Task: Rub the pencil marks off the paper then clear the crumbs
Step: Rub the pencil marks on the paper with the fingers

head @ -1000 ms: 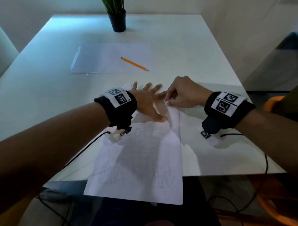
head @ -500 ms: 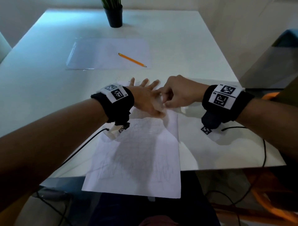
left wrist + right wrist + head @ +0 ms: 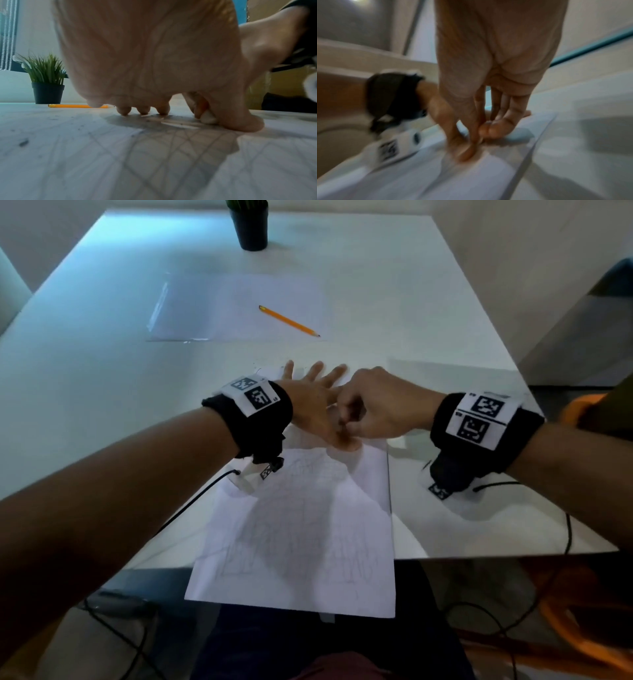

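Note:
A white paper (image 3: 301, 542) crossed with faint pencil lines lies on the table (image 3: 428, 313), its near end hanging over the front edge. My left hand (image 3: 318, 405) presses flat on the paper's far part, fingers spread. My right hand (image 3: 373, 409) sits beside it, fingers curled and reaching between the left thumb and forefinger. In the left wrist view a small white eraser (image 3: 208, 118) shows, pinched in the right fingers and touching the paper (image 3: 154, 162) just behind my left thumb. Dark crumbs (image 3: 24, 142) dot the sheet. The right wrist view is blurred and hides the eraser.
An orange pencil (image 3: 289, 321) lies on a clear plastic sheet (image 3: 212, 309) beyond the hands. A black pot with a green plant (image 3: 252, 229) stands at the table's far edge. Cables trail from both wrists over the front edge.
My right hand has slid left with the eraser, from the paper's right edge into the gap by my left thumb. The left hand stays flat on the paper.

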